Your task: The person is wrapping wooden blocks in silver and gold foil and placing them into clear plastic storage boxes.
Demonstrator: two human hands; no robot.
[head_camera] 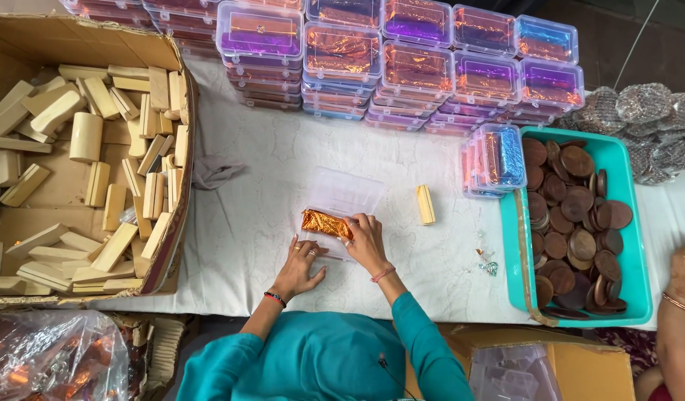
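The right hand [366,239] pinches the orange foil-wrapped bar [326,223] (fingers curled on its end) over the clear plastic box [342,194] on the desk [253,223]; the left hand [301,266] lies flat, fingers spread, touching the box's near edge.

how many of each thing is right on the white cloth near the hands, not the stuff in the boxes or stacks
open clear plastic case: 1
orange foil-wrapped piece, under the right hand: 1
loose pale wooden block: 1
grey cloth scrap: 1
total: 4
The left hand rests flat on the cloth. A few tiny foil bits lie near the teal tray; too small to count.
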